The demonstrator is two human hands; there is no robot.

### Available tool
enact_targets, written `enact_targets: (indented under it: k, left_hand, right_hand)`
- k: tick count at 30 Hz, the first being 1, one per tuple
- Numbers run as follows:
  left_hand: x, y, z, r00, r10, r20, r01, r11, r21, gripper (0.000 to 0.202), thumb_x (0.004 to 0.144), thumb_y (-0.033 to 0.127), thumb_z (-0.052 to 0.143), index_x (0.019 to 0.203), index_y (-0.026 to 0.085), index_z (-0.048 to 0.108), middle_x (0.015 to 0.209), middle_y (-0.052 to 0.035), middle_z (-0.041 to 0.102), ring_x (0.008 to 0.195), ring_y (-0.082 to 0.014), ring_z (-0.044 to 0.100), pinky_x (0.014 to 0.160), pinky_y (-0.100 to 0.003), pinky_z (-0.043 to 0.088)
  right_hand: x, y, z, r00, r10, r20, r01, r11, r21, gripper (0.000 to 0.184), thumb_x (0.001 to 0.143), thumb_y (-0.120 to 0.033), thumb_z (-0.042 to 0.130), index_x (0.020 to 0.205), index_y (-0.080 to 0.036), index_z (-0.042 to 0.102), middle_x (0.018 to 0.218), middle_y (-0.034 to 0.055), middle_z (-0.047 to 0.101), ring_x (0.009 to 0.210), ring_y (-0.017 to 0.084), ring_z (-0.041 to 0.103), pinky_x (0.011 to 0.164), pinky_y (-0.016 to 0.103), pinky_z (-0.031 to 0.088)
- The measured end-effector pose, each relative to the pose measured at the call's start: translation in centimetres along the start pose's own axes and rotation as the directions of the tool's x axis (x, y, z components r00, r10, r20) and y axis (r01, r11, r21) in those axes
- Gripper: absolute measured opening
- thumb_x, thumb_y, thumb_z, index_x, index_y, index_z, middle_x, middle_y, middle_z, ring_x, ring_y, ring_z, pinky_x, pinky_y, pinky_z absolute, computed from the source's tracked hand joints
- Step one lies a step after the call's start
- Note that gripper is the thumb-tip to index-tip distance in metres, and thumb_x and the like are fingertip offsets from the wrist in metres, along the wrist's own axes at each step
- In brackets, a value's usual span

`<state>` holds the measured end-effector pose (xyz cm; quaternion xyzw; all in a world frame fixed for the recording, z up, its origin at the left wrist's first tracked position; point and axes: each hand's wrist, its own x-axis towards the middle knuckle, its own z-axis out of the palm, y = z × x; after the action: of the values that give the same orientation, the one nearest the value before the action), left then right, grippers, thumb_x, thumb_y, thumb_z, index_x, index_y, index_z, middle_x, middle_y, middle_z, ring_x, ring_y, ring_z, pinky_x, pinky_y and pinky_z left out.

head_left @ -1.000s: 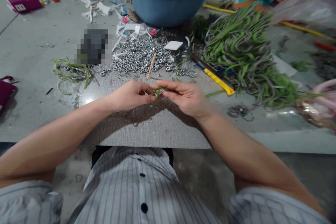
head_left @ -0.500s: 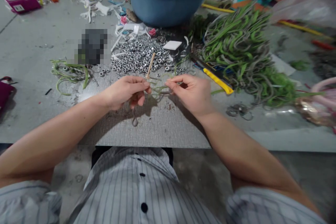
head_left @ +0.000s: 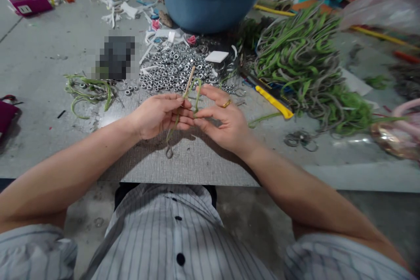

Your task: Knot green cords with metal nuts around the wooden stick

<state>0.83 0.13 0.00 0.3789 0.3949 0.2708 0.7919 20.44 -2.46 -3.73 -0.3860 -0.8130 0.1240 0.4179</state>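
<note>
My left hand (head_left: 154,116) is closed, thumb against fingers, on a thin wooden stick (head_left: 190,79) that points up and away. A green cord (head_left: 198,89) runs from this hand to my right hand (head_left: 226,122) and bends into a narrow loop beside the stick. Between thumb and fingertip my right hand pinches that cord; its index finger is raised by the loop. Below my left hand, a grey looped end (head_left: 169,152) hangs down or rests on the table; I cannot tell which. Just beyond both hands lies a heap of small metal nuts (head_left: 170,72).
A blue basin (head_left: 210,8) stands at the back. To the right are a yellow-handled tool (head_left: 275,103) and a large heap of green and grey cords (head_left: 295,61). More green cords (head_left: 88,92) lie at left. The table edge (head_left: 183,183) runs close to my body.
My right hand has moved slightly left, closer to my left hand, and its index finger has lifted. The cord between the hands now stands up in a loop. My left fingers have spread a little.
</note>
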Motion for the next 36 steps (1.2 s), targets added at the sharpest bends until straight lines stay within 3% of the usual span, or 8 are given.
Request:
enact_targets:
  k: [6, 13, 17, 23, 26, 31, 36]
  left_hand:
    - [0.0, -0.2, 0.1, 0.998, 0.059, 0.012, -0.058, 0.996, -0.061, 0.023, 0.098, 0.020, 0.042, 0.082, 0.015, 0.058, 0.078, -0.0043, 0.067, 0.075, -0.0125, 0.068, 0.075, -0.027, 0.054]
    - [0.2, -0.3, -0.1, 0.987, 0.149, 0.064, -0.139, 0.980, -0.139, 0.020, 0.096, 0.021, 0.040, 0.084, 0.015, 0.054, 0.076, -0.0050, 0.068, 0.070, -0.0146, 0.068, 0.066, -0.025, 0.054]
    - [0.1, -0.2, 0.1, 0.984, 0.173, 0.042, -0.163, 0.971, -0.176, 0.021, 0.096, 0.022, 0.038, 0.084, 0.015, 0.053, 0.072, -0.0029, 0.065, 0.067, -0.0147, 0.068, 0.066, -0.027, 0.055]
    - [-0.2, 0.1, 0.6, 0.985, 0.168, -0.025, -0.170, 0.974, -0.147, 0.022, 0.096, 0.020, 0.038, 0.080, 0.016, 0.052, 0.057, 0.0032, 0.051, 0.046, -0.0084, 0.052, 0.054, -0.022, 0.050]
    - [-0.3, 0.1, 0.6, 0.985, 0.173, -0.006, -0.172, 0.977, -0.126, 0.021, 0.096, 0.021, 0.039, 0.079, 0.017, 0.052, 0.054, 0.0044, 0.044, 0.041, -0.0063, 0.042, 0.046, -0.019, 0.041]
    - [-0.3, -0.1, 0.5, 0.984, 0.175, 0.027, -0.173, 0.983, -0.052, 0.023, 0.097, 0.025, 0.039, 0.080, 0.018, 0.052, 0.055, 0.0043, 0.043, 0.042, -0.0062, 0.041, 0.043, -0.018, 0.036]
    - [-0.3, -0.3, 0.5, 0.985, 0.150, 0.089, -0.149, 0.989, -0.024, 0.024, 0.098, 0.022, 0.040, 0.079, 0.016, 0.053, 0.055, 0.0036, 0.044, 0.043, -0.0058, 0.041, 0.044, -0.017, 0.035]
  right_hand:
    - [-0.2, -0.9, 0.5, 0.993, -0.078, 0.085, 0.094, 0.975, -0.201, 0.011, 0.085, -0.035, 0.063, 0.078, -0.032, 0.071, 0.140, -0.0024, 0.056, 0.140, 0.032, 0.037, 0.116, 0.062, 0.021]
    - [-0.5, -0.9, 0.7, 0.987, -0.094, 0.131, 0.125, 0.961, -0.248, 0.024, 0.091, -0.040, 0.055, 0.077, -0.029, 0.072, 0.146, -0.0035, 0.051, 0.146, 0.033, 0.027, 0.118, 0.062, 0.007]
    - [-0.7, -0.5, 1.1, 0.983, -0.134, 0.124, 0.161, 0.956, -0.244, 0.024, 0.091, -0.038, 0.056, 0.077, -0.028, 0.072, 0.150, -0.0019, 0.046, 0.146, 0.033, 0.025, 0.117, 0.064, 0.004]
    - [-0.5, -0.6, 0.9, 0.980, -0.167, 0.106, 0.186, 0.958, -0.218, 0.019, 0.089, -0.037, 0.059, 0.078, -0.028, 0.071, 0.144, 0.0002, 0.054, 0.143, 0.034, 0.033, 0.115, 0.066, 0.013]
    - [-0.3, -0.7, 0.5, 0.986, -0.106, 0.129, 0.128, 0.976, -0.175, 0.016, 0.089, -0.039, 0.058, 0.085, -0.030, 0.071, 0.140, -0.0006, 0.057, 0.142, 0.032, 0.035, 0.117, 0.063, 0.018]
    - [-0.1, 0.2, 0.1, 0.997, -0.081, -0.004, 0.081, 0.996, -0.029, 0.018, 0.091, -0.037, 0.057, 0.104, -0.030, 0.067, 0.129, 0.0049, 0.064, 0.131, 0.028, 0.050, 0.110, 0.055, 0.037]
    - [0.0, 0.8, 0.4, 0.998, -0.004, -0.064, 0.009, 0.997, 0.076, 0.031, 0.088, -0.043, 0.062, 0.116, -0.029, 0.062, 0.121, 0.0075, 0.068, 0.122, 0.026, 0.057, 0.107, 0.053, 0.041]
